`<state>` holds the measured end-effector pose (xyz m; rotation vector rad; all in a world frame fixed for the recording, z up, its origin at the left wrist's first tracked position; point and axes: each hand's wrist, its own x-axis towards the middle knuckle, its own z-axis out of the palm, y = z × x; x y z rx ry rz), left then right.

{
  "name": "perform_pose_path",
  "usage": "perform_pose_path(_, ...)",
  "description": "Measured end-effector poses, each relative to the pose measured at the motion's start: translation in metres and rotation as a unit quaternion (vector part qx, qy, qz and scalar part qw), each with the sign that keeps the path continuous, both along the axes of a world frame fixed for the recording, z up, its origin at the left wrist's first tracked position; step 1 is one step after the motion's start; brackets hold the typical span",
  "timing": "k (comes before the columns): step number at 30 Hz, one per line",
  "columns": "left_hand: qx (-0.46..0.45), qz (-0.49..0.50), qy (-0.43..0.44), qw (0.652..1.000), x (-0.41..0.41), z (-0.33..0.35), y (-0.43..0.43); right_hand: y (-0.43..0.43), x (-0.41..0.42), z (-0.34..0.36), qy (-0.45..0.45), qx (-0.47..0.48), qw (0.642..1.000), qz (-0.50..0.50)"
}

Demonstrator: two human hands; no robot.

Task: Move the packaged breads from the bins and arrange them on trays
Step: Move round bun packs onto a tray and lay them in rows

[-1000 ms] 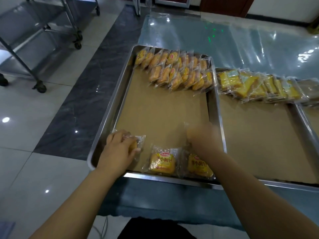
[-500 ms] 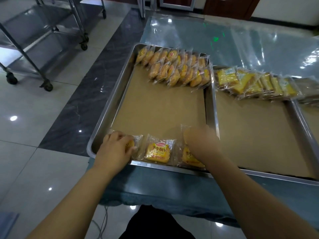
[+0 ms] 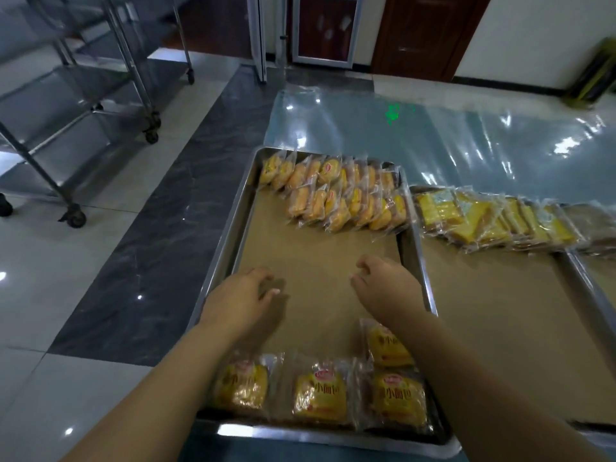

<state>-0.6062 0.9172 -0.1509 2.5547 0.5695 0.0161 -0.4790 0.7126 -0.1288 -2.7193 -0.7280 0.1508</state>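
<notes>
Over the paper-lined tray (image 3: 230, 235) on a plastic-covered table (image 3: 450, 145), left hand (image 3: 241, 296) and right hand (image 3: 388, 288) hover loosely curled, empty

Both forearms are bare right up to the bottom edge of the view, with no sleeve on either. The left hand (image 3: 245, 296) and the right hand (image 3: 388, 288) are bare too: no gloves, rings, watch or wristband on what shows of them.

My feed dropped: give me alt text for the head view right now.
Both hands, left and right, hover empty over the brown-lined tray. Four packaged breads lie along its near edge; overlapping rows fill its far end.
</notes>
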Motion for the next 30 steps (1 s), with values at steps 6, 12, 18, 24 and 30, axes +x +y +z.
perform_pose_path(6,-0.016,-0.048,0.005,0.999,0.083,0.006,0.036,0.060,0.048,0.008,-0.043,0.010,0.999,0.013)
perform_pose_path(12,-0.007,-0.061,-0.045,0.997,0.157,-0.008,0.051,0.102,0.090,0.005,-0.007,-0.047,0.999,-0.020)
perform_pose_path(18,-0.029,-0.067,-0.002,0.997,0.188,-0.035,0.062,0.123,0.104,-0.011,0.019,-0.104,0.994,-0.039)
perform_pose_path(24,-0.076,-0.040,-0.052,0.995,0.173,-0.033,0.066,0.116,0.104,-0.014,0.033,-0.028,0.997,-0.069)
perform_pose_path(30,-0.166,0.064,-0.139,0.974,0.129,-0.017,0.067,0.098,0.095,-0.013,0.066,0.105,0.989,-0.086)
